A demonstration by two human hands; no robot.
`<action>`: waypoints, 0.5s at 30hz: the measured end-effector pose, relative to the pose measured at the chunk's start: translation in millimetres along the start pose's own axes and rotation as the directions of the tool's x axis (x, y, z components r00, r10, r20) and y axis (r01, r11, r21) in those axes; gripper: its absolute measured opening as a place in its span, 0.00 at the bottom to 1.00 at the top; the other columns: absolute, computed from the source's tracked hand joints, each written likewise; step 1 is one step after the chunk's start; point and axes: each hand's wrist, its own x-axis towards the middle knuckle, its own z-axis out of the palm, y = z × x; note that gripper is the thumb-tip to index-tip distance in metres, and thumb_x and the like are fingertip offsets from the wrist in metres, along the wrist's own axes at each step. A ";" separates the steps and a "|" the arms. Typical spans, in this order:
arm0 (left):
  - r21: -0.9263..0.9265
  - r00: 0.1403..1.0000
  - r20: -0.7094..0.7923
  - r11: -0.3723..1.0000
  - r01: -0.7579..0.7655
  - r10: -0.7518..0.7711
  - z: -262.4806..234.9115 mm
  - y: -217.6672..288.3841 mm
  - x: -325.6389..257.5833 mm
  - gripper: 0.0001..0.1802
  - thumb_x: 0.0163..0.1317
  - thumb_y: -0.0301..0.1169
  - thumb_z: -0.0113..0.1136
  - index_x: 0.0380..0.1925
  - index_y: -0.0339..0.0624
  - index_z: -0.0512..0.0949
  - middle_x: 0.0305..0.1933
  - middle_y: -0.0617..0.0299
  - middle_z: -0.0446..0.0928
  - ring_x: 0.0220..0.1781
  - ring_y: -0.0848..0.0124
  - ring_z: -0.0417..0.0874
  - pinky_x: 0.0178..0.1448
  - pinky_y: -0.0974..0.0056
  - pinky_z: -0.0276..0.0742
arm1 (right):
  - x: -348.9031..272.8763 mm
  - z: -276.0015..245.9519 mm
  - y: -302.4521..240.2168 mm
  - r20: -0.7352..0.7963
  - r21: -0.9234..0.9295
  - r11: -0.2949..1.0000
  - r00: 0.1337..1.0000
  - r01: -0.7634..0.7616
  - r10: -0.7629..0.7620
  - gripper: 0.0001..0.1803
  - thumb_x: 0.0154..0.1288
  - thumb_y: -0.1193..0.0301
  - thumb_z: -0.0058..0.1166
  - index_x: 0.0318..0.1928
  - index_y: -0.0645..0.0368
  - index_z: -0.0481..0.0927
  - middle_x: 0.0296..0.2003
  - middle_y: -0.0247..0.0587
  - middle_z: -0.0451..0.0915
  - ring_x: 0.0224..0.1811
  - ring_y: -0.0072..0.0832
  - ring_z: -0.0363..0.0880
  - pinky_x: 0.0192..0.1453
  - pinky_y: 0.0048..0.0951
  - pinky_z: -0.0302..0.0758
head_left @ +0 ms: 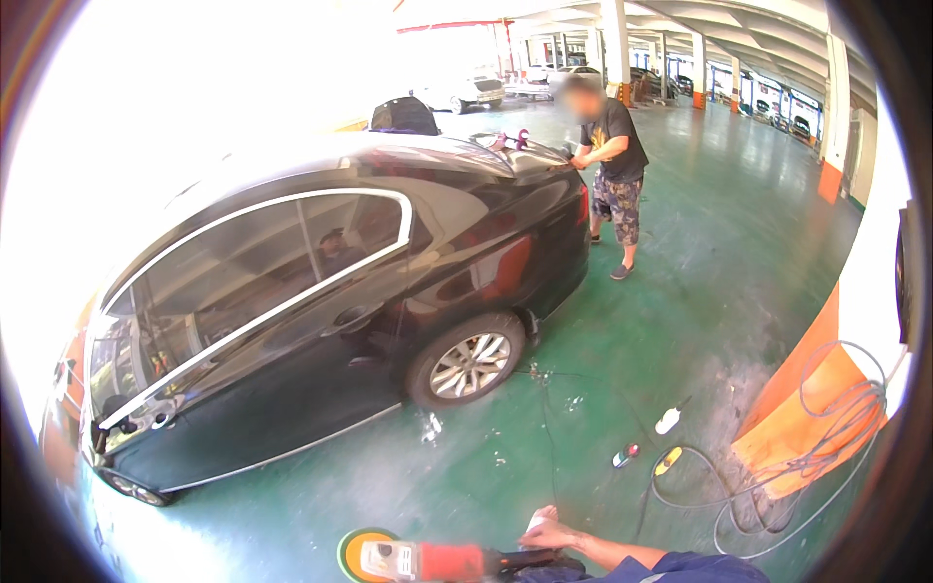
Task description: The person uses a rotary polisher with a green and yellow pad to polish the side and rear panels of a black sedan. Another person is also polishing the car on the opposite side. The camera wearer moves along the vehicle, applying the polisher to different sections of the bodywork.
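My right hand (551, 533) is at the bottom edge, closed on the black rear grip of a red-bodied polishing machine (442, 562). The machine lies level, and its round green and orange pad (362, 552) points left. My blue sleeve (680, 566) enters from the lower right. My left hand is out of the picture. A black sedan (321, 291) stands ahead on the left with its side toward me, and its rear wheel (469, 364) is well beyond the pad.
Another person (612, 165) in a dark shirt and patterned shorts leans over the car's boot. On the green floor lie a white bottle (668, 420), a small red and green container (627, 454), a yellow item (668, 460) and looped cables (807, 457). An orange and white pillar (855, 330) stands at the right.
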 end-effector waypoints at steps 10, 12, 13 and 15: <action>-0.244 0.941 -0.332 0.970 -0.020 -0.064 -108.0 -190.6 -175.5 0.05 0.47 0.23 0.63 0.26 0.34 0.81 0.20 0.65 0.77 0.23 0.73 0.75 0.27 0.63 0.70 | 36.3 210.0 41.4 -0.170 -0.181 0.870 0.886 -0.459 0.432 0.43 0.65 0.41 0.51 0.71 0.57 0.68 0.61 0.54 0.78 0.60 0.49 0.80 0.65 0.47 0.74; -0.263 0.933 -0.338 0.964 0.035 -0.126 -116.1 -192.3 -206.0 0.07 0.47 0.24 0.64 0.27 0.33 0.82 0.22 0.63 0.79 0.25 0.73 0.78 0.30 0.63 0.72 | 42.3 234.2 36.4 -0.112 -0.056 0.897 0.896 -0.437 0.430 0.44 0.65 0.41 0.50 0.73 0.57 0.65 0.61 0.57 0.77 0.59 0.52 0.80 0.64 0.50 0.75; -0.296 0.917 -0.391 0.954 -0.047 -0.076 -113.9 -215.6 -219.0 0.07 0.47 0.24 0.64 0.28 0.33 0.82 0.23 0.62 0.80 0.25 0.73 0.78 0.31 0.63 0.73 | 54.1 248.5 17.8 -0.032 0.069 0.915 0.916 -0.398 0.401 0.45 0.65 0.42 0.49 0.75 0.57 0.63 0.62 0.58 0.76 0.58 0.54 0.80 0.64 0.51 0.76; -0.302 0.891 -0.454 0.944 -0.131 -0.022 -113.3 -254.2 -249.1 0.10 0.46 0.24 0.65 0.31 0.33 0.83 0.26 0.60 0.82 0.27 0.72 0.80 0.33 0.63 0.75 | 71.9 283.2 -31.5 0.217 0.465 0.775 0.904 -0.427 0.368 0.46 0.68 0.41 0.49 0.75 0.60 0.60 0.58 0.58 0.78 0.55 0.52 0.82 0.62 0.52 0.78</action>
